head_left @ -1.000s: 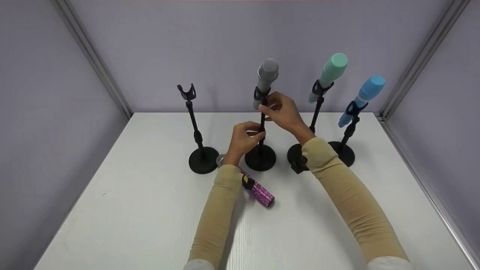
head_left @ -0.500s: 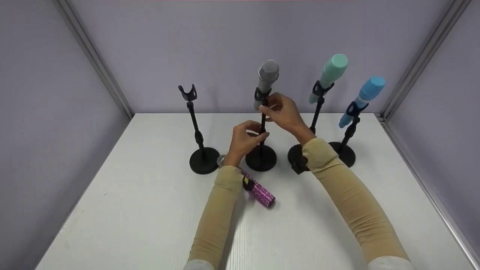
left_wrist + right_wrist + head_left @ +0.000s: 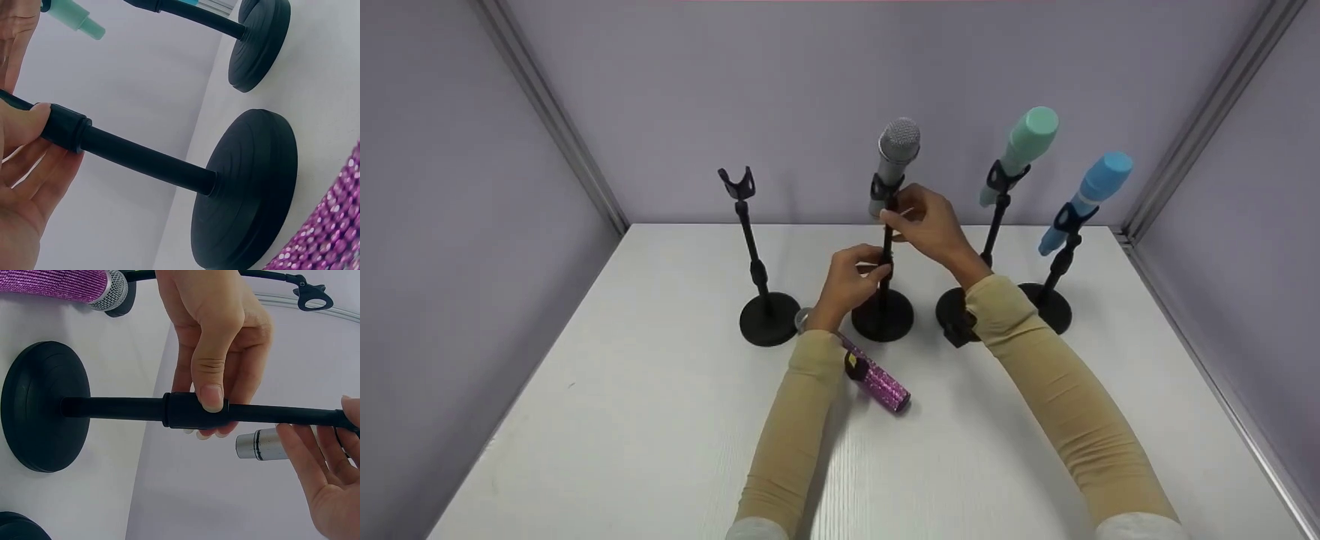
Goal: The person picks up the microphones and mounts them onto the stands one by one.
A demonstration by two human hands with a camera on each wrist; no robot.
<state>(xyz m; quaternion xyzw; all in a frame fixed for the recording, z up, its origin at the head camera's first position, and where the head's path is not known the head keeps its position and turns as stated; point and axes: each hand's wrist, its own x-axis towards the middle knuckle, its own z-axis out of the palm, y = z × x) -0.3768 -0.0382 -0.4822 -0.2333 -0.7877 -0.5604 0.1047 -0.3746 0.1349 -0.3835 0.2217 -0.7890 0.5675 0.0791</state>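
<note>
A silver microphone [image 3: 898, 146] sits tilted in the clip of a black microphone stand [image 3: 883, 315] at the table's middle back. My left hand [image 3: 851, 281] grips the collar halfway up this stand, thumb on one side and fingers on the other, as the left wrist view shows on the collar [image 3: 66, 128]. Higher up, just below the clip, my right hand [image 3: 926, 225] pinches the thin upper pole [image 3: 281, 414] between thumb and fingers. A glittery purple microphone [image 3: 885, 386] lies on the table, partly hidden under my left forearm.
To the left stands another black stand [image 3: 767, 321] with a bare clip. On the right, a mint-green microphone [image 3: 1030, 135] and a blue microphone [image 3: 1102, 180] rest in their own stands, behind my right forearm. Grey walls enclose the white table [image 3: 660, 435].
My left hand's thumb and fingers have closed in on the stand's collar after briefly spreading. The right hand keeps its hold on the upper pole, and the microphones stay where they were.
</note>
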